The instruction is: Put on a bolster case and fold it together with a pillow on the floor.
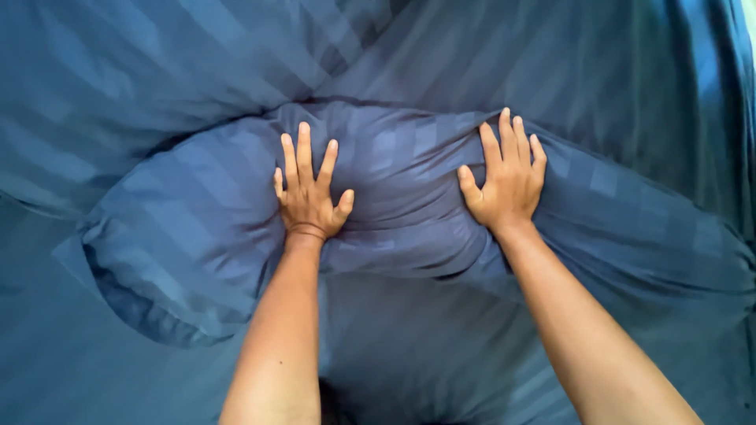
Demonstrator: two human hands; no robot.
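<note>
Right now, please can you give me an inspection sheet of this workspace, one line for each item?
Surface: bed covered by a dark blue striped sheet, with folds and creases.
Job's things: one long blue striped pillow lying across the bed, dented in the middle.
Clutter: nothing seen.
Hands: left hand flat on the pillow, fingers spread; right hand flat on the pillow, fingers spread; neither grips anything. A thin band sits on the left wrist.
Cables: nothing seen.
Surroundings: a narrow pale strip at the top right corner; what it is cannot be told.
</note>
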